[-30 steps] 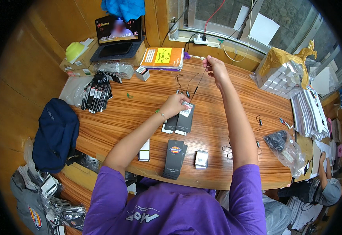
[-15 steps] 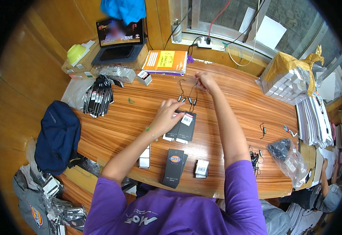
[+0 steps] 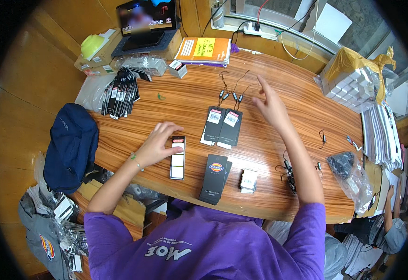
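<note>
My left hand (image 3: 156,145) is open, fingers spread, with the thumb over a narrow stack of white labels with a black and red top (image 3: 177,164). Whether the thumb presses on it I cannot tell. My right hand (image 3: 271,103) is open above the table, index finger stretched forward, nothing in it. Between the hands lie overlapping dark hang tags (image 3: 230,132) with white barcode stickers and black looped strings (image 3: 236,98) at their far ends. Nearer me are a stack of dark hang tags (image 3: 213,177) and a small stack of white barcode cards (image 3: 248,179).
Loose black strings (image 3: 290,177) and a plastic bag (image 3: 353,182) lie at the right. Papers (image 3: 380,135) and wrapped white boxes (image 3: 348,88) stand farther back. Finished-looking tags (image 3: 120,95), a blue pouch (image 3: 70,147), orange notebooks (image 3: 204,50) and a device screen (image 3: 148,16) are left and behind.
My left hand has left the hang tags and moved left to the label stack. My right hand has let go of the strings, opened and moved right.
</note>
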Tool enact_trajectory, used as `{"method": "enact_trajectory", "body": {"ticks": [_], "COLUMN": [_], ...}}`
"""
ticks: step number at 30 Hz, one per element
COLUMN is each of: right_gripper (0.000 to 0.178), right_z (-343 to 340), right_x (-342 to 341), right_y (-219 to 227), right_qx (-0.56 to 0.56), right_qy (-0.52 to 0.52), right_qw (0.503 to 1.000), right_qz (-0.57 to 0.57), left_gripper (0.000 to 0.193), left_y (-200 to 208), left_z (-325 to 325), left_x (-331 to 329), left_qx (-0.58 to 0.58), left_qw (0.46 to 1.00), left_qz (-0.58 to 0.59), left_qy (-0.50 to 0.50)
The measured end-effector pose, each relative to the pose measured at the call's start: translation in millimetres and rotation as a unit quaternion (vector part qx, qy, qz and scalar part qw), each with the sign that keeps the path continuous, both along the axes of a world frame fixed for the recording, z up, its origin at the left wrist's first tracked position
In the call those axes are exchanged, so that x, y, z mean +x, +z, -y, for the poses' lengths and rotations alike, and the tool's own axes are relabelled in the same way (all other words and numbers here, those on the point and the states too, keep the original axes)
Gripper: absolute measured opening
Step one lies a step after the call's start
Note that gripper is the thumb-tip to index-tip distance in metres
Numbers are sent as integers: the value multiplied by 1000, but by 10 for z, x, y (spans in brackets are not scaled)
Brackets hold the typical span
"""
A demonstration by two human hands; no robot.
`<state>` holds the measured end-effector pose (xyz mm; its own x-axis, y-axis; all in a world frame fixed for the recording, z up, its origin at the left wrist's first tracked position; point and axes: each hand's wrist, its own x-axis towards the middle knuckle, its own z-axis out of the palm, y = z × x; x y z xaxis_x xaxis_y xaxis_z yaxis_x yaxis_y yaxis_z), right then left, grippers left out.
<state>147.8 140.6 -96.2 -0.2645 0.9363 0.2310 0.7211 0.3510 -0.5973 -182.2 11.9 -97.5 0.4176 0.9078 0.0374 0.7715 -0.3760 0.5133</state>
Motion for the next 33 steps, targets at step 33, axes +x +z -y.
{"method": "enact_trajectory", "body": {"ticks": [33], "right_gripper": [30], "right_z": [1010], "right_x": [411], "right_y": [97], "right_qx": [-199], "right_qy": [84], "right_qw": [976], "right_qz": [7], "left_gripper": [56], "left_y": [-250], "left_z": [170], "left_x": [-29], "left_qx": [19], "left_qw": [992], "left_qz": [91], "left_qy": [82]}}
